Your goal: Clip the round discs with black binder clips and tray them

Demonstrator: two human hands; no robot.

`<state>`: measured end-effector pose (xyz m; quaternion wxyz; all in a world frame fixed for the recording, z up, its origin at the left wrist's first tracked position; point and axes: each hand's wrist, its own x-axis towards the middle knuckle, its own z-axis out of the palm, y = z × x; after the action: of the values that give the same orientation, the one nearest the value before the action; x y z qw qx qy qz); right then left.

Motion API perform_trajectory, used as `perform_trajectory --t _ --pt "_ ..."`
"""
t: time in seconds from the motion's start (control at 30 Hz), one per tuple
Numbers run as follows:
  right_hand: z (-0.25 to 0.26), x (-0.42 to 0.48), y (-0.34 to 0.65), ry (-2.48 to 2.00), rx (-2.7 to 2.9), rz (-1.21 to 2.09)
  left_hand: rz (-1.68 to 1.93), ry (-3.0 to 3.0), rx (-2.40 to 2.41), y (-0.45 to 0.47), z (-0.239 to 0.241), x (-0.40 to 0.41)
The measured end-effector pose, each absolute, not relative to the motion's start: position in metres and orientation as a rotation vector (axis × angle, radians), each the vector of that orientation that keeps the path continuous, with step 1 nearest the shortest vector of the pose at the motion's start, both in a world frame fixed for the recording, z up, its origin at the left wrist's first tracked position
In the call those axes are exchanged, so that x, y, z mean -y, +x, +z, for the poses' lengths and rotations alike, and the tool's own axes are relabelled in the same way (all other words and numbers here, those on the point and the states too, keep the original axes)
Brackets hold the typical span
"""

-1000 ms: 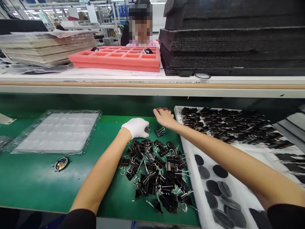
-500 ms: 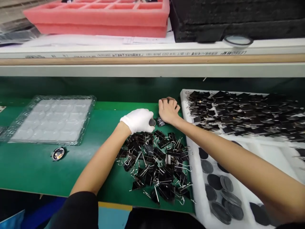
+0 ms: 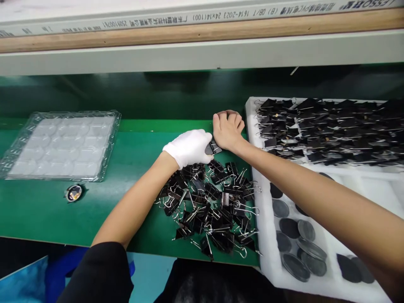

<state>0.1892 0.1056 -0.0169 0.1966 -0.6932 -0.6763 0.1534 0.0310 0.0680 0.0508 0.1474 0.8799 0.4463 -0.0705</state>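
Observation:
My left hand [image 3: 191,147], in a white glove, is closed around a small dark grey piece [image 3: 208,148] with a rounded edge. That piece meets a black binder clip [image 3: 216,147] between my two hands. My bare right hand [image 3: 229,131] rests palm down just beyond the clip, its fingers curled; what they hold is hidden, though a thin brownish rim [image 3: 232,112] shows past the knuckles. Nearer me lies a heap of black binder clips [image 3: 211,206] with silver wire handles.
A white foam tray [image 3: 259,202] at right carries rows of clips [image 3: 334,130] and loose dark discs [image 3: 312,263]. At left are a clear plastic tray [image 3: 63,145] and a small round part [image 3: 74,193]. A shelf edge [image 3: 202,54] spans the back.
My view has tipped downward, so the shelf's pink and black foam has left the picture. My left hand has moved right, bringing the grey piece against the clip beside my right hand.

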Motion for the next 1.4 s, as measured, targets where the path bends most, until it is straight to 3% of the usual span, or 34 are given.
perform_trajectory --t 0.27,0.47,0.53,0.67,0.8,0.97,1.17,1.3,1.4 --pt "-0.016 -0.106 0.186 -1.959 1.841 0.457 -0.258 2.539 -1.220 0.024 0.060 -0.065" --pt "0.026 -0.109 0.180 -2.036 1.435 0.632 -0.174 2.483 -1.170 0.018 0.064 -0.063" --pt "0.050 -0.102 0.190 -1.941 1.570 0.590 -0.116 2.504 -1.189 0.019 0.060 -0.064" --pt "0.089 -0.065 0.222 -1.436 2.449 0.770 -0.078 2.669 -1.047 0.022 0.052 -0.066" --pt "0.092 -0.030 0.240 -1.247 2.834 0.923 -0.215 2.739 -0.973 0.023 0.052 -0.066" --pt "0.077 -0.030 0.247 -1.161 2.889 0.893 -0.325 2.647 -1.298 0.011 0.070 -0.065" --pt "0.095 -0.047 0.272 -1.129 2.670 1.129 -0.543 2.404 -1.565 -0.010 0.097 -0.063" --pt "0.104 -0.055 0.276 -1.157 2.538 1.484 -0.374 2.659 -1.509 -0.006 0.090 -0.065" --pt "0.105 -0.058 0.268 -1.140 2.519 1.508 -0.389 2.695 -1.360 0.000 0.076 -0.071"
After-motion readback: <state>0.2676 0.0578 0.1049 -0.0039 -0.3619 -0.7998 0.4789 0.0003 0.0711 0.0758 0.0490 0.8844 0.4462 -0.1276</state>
